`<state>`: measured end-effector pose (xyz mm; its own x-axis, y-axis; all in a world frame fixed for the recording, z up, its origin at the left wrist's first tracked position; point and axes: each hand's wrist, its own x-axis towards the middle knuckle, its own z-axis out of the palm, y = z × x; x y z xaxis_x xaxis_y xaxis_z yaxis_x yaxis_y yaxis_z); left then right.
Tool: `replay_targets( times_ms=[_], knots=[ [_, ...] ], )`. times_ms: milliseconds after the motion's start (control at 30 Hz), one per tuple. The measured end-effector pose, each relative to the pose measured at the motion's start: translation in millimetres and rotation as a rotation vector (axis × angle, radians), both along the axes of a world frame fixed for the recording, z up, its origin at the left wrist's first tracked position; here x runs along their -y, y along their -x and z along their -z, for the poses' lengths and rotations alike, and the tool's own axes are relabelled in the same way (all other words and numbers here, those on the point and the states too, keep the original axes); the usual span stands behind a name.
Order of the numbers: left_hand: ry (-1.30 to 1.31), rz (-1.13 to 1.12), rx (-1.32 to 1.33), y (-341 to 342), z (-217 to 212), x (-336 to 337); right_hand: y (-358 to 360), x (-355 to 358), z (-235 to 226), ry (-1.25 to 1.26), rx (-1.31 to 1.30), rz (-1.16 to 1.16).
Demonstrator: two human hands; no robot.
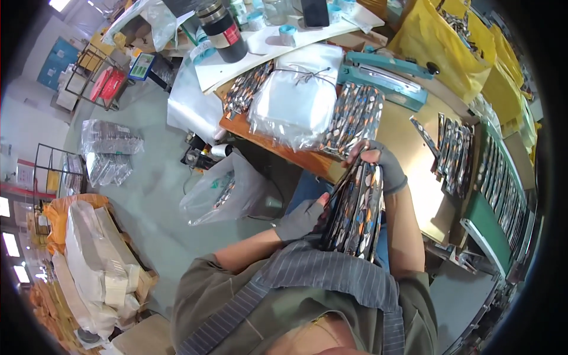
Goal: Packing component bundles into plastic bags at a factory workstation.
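Both hands in grey fingerless gloves, closed on one stack of patterned flat packets (355, 207) held upright against the lap, just off the near edge of the table (408, 148). Left hand (302, 219) low on the stack's left side, fingers clenched round its lower edge. Right hand (381, 163) on top, fingers curled over the upper ends of the packets, grasping them.

Beyond the stack, at the table's near edge: a second bundle of patterned packets (355, 118), lying flat and nearly touching the right hand. Left of that, a tied sheaf of clear plastic bags (296, 97), overhanging the table's left edge. Further left, another small batch of packets (245, 89) beside a white sheet. At the far edge, a teal heat sealer (384, 74) and a dark flask (222, 29). Toward the right edge, rows of packets (452, 151) laid side by side; yellow sacks (449, 41) at the far right corner.

Bare tabletop between the right hand and the rows of packets: the only open room on the surface. Left of the table, grey floor (148, 195), with a clear bag (228, 189) hanging off the table's left corner.
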<state>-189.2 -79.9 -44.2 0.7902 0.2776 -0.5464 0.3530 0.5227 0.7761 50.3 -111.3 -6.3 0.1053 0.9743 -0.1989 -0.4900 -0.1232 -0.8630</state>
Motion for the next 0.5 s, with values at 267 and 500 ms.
replay_targets(
  times_ms=[267, 500],
  knots=[
    [-1.788, -0.172, -0.033, -54.2, 18.6, -221.3, -8.6, 45.1, -1.9, -0.071, -0.06, 0.247],
    [-1.544, -0.418, -0.081, -95.7, -6.3, -256.2, -22.0, 68.5, 10.8, -0.036, -0.042, 0.3]
  ],
)
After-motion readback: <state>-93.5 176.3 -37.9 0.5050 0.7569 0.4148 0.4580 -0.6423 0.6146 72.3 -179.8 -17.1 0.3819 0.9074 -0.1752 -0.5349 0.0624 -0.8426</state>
